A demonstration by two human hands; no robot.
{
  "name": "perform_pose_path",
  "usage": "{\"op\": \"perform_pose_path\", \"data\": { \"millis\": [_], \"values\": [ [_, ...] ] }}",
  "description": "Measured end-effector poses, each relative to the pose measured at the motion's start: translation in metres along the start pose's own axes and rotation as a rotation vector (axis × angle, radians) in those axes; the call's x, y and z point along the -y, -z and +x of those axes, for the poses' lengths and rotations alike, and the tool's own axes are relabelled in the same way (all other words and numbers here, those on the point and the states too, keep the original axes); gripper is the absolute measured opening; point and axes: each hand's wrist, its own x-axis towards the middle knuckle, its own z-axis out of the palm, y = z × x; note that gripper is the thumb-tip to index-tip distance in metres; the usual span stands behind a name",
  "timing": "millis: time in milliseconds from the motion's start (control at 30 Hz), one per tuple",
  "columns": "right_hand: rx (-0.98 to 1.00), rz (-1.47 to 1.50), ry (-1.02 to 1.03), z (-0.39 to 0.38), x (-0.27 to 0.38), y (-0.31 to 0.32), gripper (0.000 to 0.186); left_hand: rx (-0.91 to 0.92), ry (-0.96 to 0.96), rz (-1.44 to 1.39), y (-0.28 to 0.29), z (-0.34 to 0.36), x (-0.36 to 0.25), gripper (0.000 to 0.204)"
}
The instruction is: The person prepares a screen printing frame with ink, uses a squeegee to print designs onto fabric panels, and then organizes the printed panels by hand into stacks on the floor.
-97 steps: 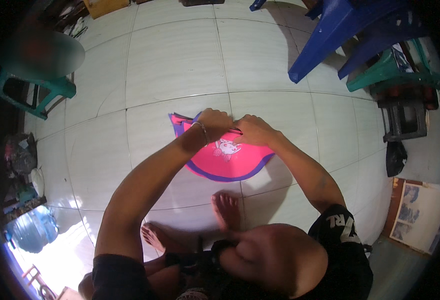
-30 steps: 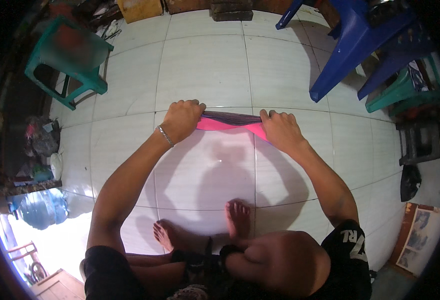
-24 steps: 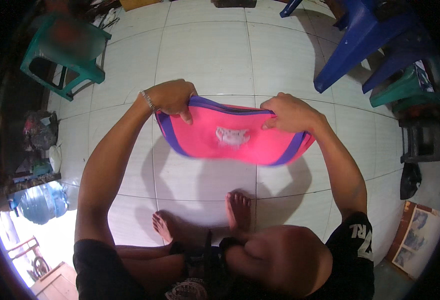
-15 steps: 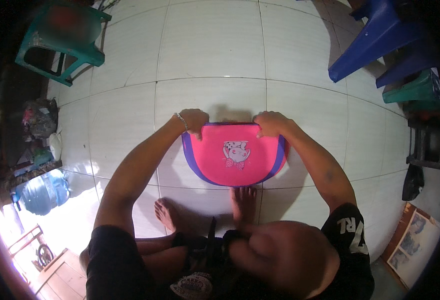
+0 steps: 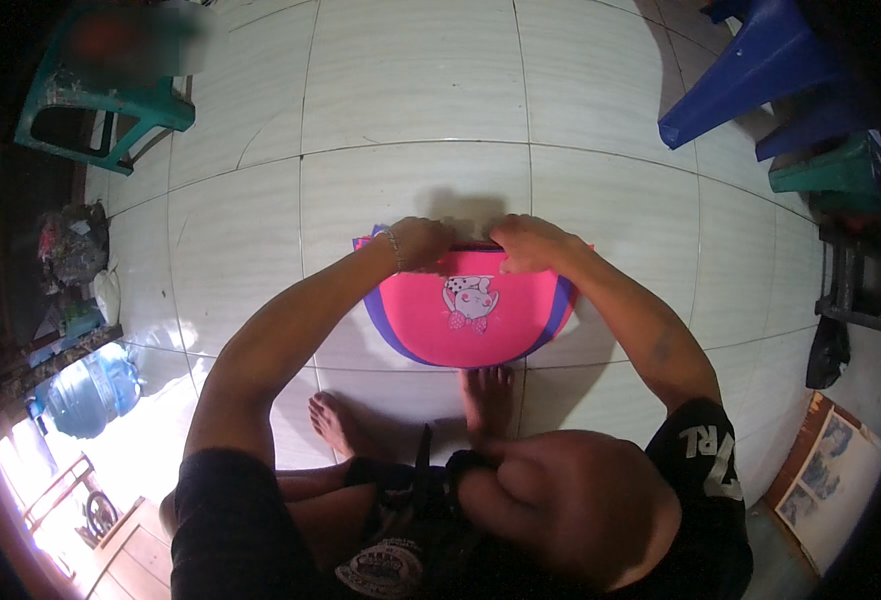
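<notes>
A pink half-round bag-like item (image 5: pixel 470 335) with purple side bands and a cartoon cat print hangs just beyond my feet, its straight edge away from me. The print appears upside down. On that far edge, my left hand (image 5: pixel 422 244) is closed left of the middle, a bracelet at its wrist. My right hand (image 5: pixel 532 243) grips the same edge to the right, thumb on the pink face. Fingers on the far side are hidden. Pink and purple corners stick out beyond both hands. A narrow dark opening shows between them.
White floor tiles (image 5: pixel 415 95) lie around me, with my bare feet (image 5: pixel 487 400) close below the item. A green stool (image 5: pixel 110 110) stands far left, blue plastic chairs (image 5: pixel 750 70) far right. A large water bottle (image 5: pixel 88 390) lies at left; a framed picture (image 5: pixel 825 480) leans at lower right.
Both hands have come closer together along the item's far edge, the left moving right and the right slightly left. Its outer corners now show beside the hands.
</notes>
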Motion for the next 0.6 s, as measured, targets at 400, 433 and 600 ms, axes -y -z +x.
{"op": "perform_pose_path", "data": {
  "millis": [400,433,600],
  "values": [
    [-0.319,0.02,-0.067,-0.051,0.05,0.053,0.023,-0.415,0.178,-0.043,0.027,-0.076,-0.009,0.043],
    [-0.377,-0.006,-0.11,-0.066,0.065,0.077,0.023,-0.449,0.243,-0.02,0.055,-0.09,-0.019,0.039],
    [-0.623,-0.066,-0.288,-0.094,0.116,0.12,0.025,-0.664,0.455,0.036,0.129,-0.126,-0.038,0.039]
  ]
}}
